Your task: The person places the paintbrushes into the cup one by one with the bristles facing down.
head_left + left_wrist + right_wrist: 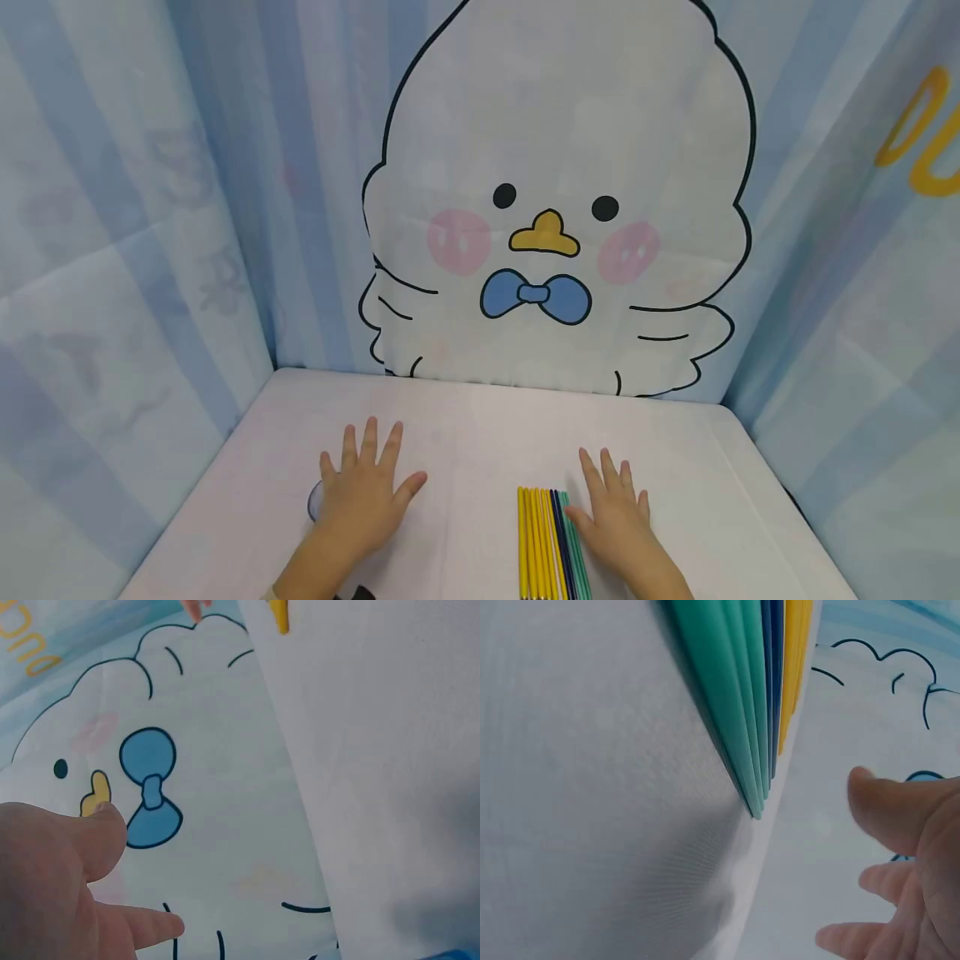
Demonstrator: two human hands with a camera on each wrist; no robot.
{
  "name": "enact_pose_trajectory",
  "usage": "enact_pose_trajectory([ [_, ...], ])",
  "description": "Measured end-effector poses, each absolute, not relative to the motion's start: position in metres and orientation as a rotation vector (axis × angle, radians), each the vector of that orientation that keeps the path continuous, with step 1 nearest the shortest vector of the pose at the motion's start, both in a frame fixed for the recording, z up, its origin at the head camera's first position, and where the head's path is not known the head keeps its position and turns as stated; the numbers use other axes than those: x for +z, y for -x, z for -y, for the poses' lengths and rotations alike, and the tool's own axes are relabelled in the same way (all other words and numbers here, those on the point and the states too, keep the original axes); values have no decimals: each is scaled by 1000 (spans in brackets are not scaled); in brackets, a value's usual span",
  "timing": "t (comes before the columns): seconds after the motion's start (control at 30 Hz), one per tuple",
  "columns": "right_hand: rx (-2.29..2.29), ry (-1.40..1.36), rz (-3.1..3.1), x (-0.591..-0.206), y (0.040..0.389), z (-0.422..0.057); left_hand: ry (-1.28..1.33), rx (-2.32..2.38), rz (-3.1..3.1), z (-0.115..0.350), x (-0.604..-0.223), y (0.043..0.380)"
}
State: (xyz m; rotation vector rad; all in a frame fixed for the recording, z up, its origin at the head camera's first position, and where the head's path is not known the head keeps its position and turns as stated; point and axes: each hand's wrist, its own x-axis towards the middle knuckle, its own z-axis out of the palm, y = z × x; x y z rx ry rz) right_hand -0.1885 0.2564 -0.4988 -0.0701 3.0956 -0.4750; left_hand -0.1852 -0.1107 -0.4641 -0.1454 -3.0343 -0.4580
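My left hand (360,500) is held over the left part of the white table (465,450), fingers spread and holding nothing. Past its outer side shows the dark-blue rim of a round, clear-looking thing (314,503), mostly hidden by the hand. A row of slim sticks lies side by side: yellow sticks (534,542), dark blue sticks (562,542) and green sticks (576,546). My right hand (618,525) is just right of the green sticks, its fingers extended and its thumb overlapping them in the head view. In the right wrist view that thumb (885,806) stands apart from the sticks.
A small black object (363,593) pokes in at the bottom edge, near the left forearm. Blue-and-white curtains (112,250) enclose the table on the left, back and right. The back one carries a large cartoon duck (555,125) with a blue bow tie.
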Motion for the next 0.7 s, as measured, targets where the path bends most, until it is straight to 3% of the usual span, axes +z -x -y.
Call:
enact_pose_trajectory([
  [0.47,-759,117,-3122,-499,193,-256,49,-892,3070,168,-447,183],
  [0.7,-962,-10,-3031,-499,193,-254,-41,-951,3126,191,-450,186],
])
